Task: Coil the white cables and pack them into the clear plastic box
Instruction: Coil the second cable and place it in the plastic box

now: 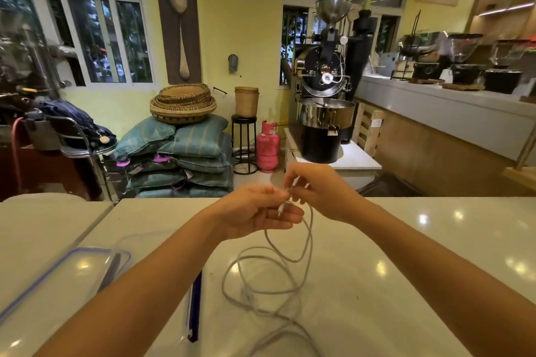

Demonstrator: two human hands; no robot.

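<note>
Forearms: both of mine fill the bottom of the frame, reaching up to meet at centre above the pale bench [406,240].
Left hand [258,211]: palm up, fingers curled, pinching the plug end of the white cable [272,275] between thumb and fingertips.
Right hand [316,191]: just right of the left, touching it at the fingertips, closed on the same cable close to the plug.
Cable position: from the hands it hangs down in a loop, then sprawls in loose rings over the bench at lower centre, with one strand running off the bottom edge.
Box [66,278]: clear plastic with a blue rim, lying at lower left of the frame, well apart from the cable; its contents I cannot make out.
Pen [195,307]: dark blue, lying between the box and the cable loops.
Handling: I judge the cable light, limp and springy, so rings will want to open once let go.
Hold: I would keep the plug end pinned in the left hand and feed even loops with the right, gripping the cord, not the connector joint.
Progress: coiling looks barely begun; nothing is packed that I can see.
</note>
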